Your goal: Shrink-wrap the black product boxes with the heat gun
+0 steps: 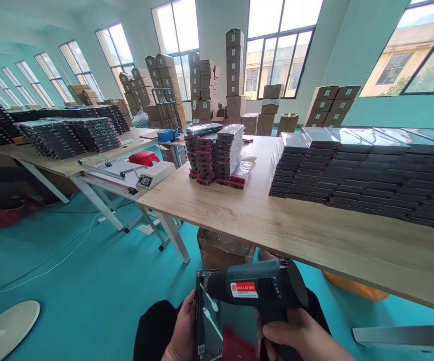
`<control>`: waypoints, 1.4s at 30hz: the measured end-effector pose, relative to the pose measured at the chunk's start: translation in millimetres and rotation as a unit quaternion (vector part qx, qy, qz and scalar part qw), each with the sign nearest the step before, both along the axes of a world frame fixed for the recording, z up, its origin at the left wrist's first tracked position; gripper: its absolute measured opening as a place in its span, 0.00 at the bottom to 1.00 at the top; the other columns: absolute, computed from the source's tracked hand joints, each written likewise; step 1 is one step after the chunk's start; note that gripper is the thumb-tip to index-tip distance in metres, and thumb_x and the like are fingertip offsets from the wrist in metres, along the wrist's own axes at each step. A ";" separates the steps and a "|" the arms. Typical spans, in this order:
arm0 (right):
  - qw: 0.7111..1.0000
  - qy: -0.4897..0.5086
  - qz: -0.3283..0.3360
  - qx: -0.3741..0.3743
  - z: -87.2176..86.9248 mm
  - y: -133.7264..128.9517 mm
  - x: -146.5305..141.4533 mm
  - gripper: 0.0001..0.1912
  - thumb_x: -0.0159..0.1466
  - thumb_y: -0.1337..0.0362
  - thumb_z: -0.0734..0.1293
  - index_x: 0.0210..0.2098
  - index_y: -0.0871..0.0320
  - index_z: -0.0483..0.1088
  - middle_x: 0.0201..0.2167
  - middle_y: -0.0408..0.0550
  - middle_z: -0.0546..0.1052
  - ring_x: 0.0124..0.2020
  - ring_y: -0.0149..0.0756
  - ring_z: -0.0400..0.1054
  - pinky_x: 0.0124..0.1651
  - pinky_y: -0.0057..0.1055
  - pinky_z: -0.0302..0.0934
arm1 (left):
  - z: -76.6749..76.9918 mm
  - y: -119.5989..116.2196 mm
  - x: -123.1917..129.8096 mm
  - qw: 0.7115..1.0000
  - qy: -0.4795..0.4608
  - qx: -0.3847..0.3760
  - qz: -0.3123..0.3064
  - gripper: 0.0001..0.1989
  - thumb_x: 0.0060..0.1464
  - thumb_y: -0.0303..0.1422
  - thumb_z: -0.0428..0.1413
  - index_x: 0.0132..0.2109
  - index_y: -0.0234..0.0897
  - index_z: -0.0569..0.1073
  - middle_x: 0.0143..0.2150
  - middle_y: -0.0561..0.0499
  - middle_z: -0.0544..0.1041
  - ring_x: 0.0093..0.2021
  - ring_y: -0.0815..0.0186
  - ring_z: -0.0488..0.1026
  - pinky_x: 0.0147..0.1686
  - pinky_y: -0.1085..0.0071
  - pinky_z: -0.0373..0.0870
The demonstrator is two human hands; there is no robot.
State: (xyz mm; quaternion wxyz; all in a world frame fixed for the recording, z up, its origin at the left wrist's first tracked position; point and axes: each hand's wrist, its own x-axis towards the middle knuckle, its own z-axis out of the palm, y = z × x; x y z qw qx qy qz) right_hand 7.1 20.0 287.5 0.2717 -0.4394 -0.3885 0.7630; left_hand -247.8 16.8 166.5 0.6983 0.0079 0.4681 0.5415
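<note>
My right hand (295,331) is wrapped round the handle of a black heat gun (256,285) with a red and white label on its side. The gun's nozzle points left, right over the upper part of a slim black box (209,328) and hides some of it. Pictured on the box's front are white cable plugs. Fingers of my left hand (184,326) grip this box by its left edge, holding it roughly upright above my lap. Part of my left hand's grip is hidden behind the box.
A wooden table (217,210) stands ahead, with wrapped box stacks (217,155) in the middle and a long row of black boxes (359,170) at right. Below it sits a carton (220,250). A sealing machine (152,175) is at left. Cartons (235,65) are piled near the windows.
</note>
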 end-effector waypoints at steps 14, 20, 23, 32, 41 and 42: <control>0.988 -0.064 0.125 0.066 43.7 6.6 -8.4 0.02 0.51 0.66 0.68 0.25 0.58 0.71 0.20 0.41 0.72 0.22 0.32 0.64 0.28 0.29 0.57 | 14.9 1.9 -3.4 0.998 0.027 0.046 0.039 0.13 0.50 0.32 0.64 0.44 0.35 0.80 0.29 0.47 0.84 0.31 0.55 0.82 0.36 0.62 0.78; 0.987 -0.080 0.120 0.066 42.3 5.3 -13.2 0.03 0.52 0.64 0.69 0.26 0.57 0.70 0.18 0.41 0.71 0.22 0.33 0.64 0.27 0.30 0.56 | 13.8 1.4 -6.6 0.996 0.037 0.060 0.061 0.13 0.46 0.27 0.65 0.42 0.37 0.80 0.32 0.49 0.85 0.31 0.58 0.82 0.34 0.66 0.78; 0.996 -0.053 0.043 0.058 35.8 18.6 -21.7 0.09 0.53 0.61 0.69 0.32 0.59 0.71 0.17 0.41 0.72 0.19 0.32 0.63 0.26 0.30 0.57 | 11.3 2.2 -5.3 0.997 0.034 0.047 0.047 0.11 0.46 0.23 0.64 0.40 0.36 0.80 0.30 0.50 0.84 0.27 0.61 0.81 0.32 0.70 0.77; 0.995 -0.041 0.023 0.087 29.5 39.8 -15.4 0.11 0.53 0.64 0.70 0.36 0.59 0.70 0.22 0.41 0.73 0.22 0.33 0.66 0.24 0.29 0.60 | -7.3 3.2 -19.9 0.994 0.062 0.063 0.061 0.19 0.45 0.30 0.66 0.47 0.38 0.79 0.32 0.49 0.84 0.31 0.55 0.82 0.38 0.61 0.79; 0.987 -0.089 0.122 0.053 22.9 17.5 0.7 0.07 0.50 0.68 0.68 0.31 0.58 0.71 0.18 0.39 0.71 0.20 0.32 0.64 0.22 0.27 0.58 | -26.5 8.4 -36.1 0.988 0.050 0.053 0.138 0.28 0.49 0.33 0.64 0.59 0.42 0.73 0.37 0.46 0.85 0.38 0.49 0.83 0.42 0.55 0.79; 0.981 -0.106 0.155 0.038 21.5 13.9 2.4 0.07 0.49 0.68 0.67 0.30 0.58 0.71 0.17 0.39 0.71 0.19 0.31 0.63 0.22 0.27 0.57 | -25.3 9.1 -36.0 0.987 0.051 0.053 0.142 0.28 0.50 0.33 0.64 0.59 0.42 0.73 0.38 0.46 0.85 0.39 0.49 0.83 0.43 0.55 0.79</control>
